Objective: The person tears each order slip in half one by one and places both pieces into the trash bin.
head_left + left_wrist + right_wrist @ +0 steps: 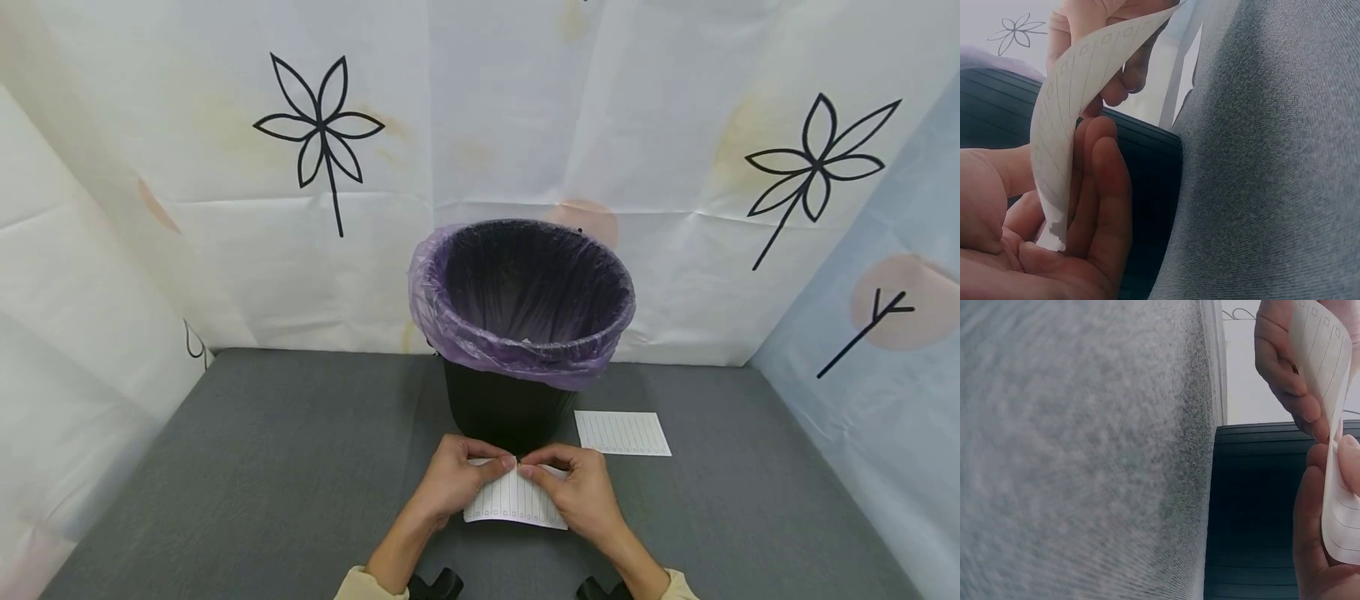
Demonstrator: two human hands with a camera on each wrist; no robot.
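Note:
Both hands hold one lined sheet of paper (513, 500) low over the table, just in front of a black bin. My left hand (459, 477) pinches its far edge near the middle between thumb and fingers. Close beside it, my right hand (576, 487) pinches the same edge, the thumbs almost touching. In the left wrist view the paper (1060, 119) bends in a curve, and one short edge looks ragged. Small squares run along one side of the sheet. From the right wrist, the paper (1319, 353) appears bowed between the two hands, fingers behind it.
The black bin (510, 408) stands at the back of the grey table (285, 467), lined with a purple bag (472, 342). A second lined sheet (624, 433) lies flat right of the bin. Behind hangs a white cloth (487, 108) with flower drawings.

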